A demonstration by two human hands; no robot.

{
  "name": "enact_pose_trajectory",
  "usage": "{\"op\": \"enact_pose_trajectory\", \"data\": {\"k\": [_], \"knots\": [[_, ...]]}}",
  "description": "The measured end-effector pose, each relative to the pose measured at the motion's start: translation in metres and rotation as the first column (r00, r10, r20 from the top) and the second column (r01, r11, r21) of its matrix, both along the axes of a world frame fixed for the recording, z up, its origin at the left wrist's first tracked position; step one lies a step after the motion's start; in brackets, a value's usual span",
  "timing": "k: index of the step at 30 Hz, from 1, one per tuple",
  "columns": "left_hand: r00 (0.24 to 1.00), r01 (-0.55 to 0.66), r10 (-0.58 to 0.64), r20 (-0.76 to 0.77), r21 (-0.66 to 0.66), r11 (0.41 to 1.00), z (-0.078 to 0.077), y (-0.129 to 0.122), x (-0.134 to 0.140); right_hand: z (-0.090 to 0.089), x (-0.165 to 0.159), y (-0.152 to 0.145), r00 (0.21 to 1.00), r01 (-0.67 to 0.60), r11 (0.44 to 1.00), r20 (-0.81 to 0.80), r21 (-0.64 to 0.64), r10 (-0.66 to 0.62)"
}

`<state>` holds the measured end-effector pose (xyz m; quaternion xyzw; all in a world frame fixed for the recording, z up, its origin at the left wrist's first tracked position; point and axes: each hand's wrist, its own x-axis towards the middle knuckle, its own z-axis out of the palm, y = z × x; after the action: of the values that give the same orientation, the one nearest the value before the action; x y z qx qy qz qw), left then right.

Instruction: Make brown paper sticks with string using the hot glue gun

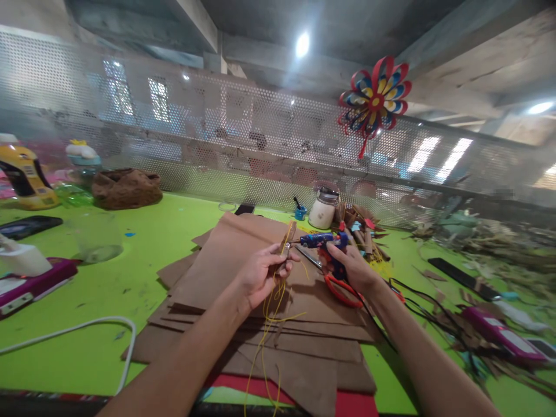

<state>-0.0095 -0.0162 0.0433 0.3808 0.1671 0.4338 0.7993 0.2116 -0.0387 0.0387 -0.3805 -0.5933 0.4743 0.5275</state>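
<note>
Green tabletop (143, 243), brown paper (217, 272), yellow string (282, 319) — looped

Mid-table (143, 249), I had sheets (195, 295) stacked, with scissors (345, 294) on them at the right. Over the stack I had my left hand (263, 269), thread (266, 318) hanging below it; to its right, my right hand (347, 266), around a glue gun (319, 239). Behind the stack stood a pot (300, 213), a jar (324, 211) to its right. At the left lay a cloth (125, 190); nearer, a cup (98, 252). Behind the table stood a screen (217, 133).
</note>
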Motion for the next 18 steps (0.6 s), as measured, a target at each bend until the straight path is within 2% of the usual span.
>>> {"op": "enact_pose_trajectory", "data": {"k": [5, 10, 18], "knots": [[1.000, -0.002, 0.002, 0.003, -0.018, 1.000, 0.002, -0.001, -0.001, -0.001, 0.005, 0.002, 0.999, 0.027, 1.000, -0.025, -0.005, -0.028], [0.998, -0.045, 0.042, -0.039, -0.056, 0.997, 0.002, 0.000, 0.000, 0.002, 0.008, 0.001, 0.989, 0.051, 0.998, -0.139, 0.038, -0.045], [1.000, -0.022, 0.021, -0.012, -0.059, 0.998, 0.002, -0.001, 0.000, -0.001, -0.003, -0.003, 0.999, -0.025, 1.000, 0.027, 0.013, 0.024]]}}
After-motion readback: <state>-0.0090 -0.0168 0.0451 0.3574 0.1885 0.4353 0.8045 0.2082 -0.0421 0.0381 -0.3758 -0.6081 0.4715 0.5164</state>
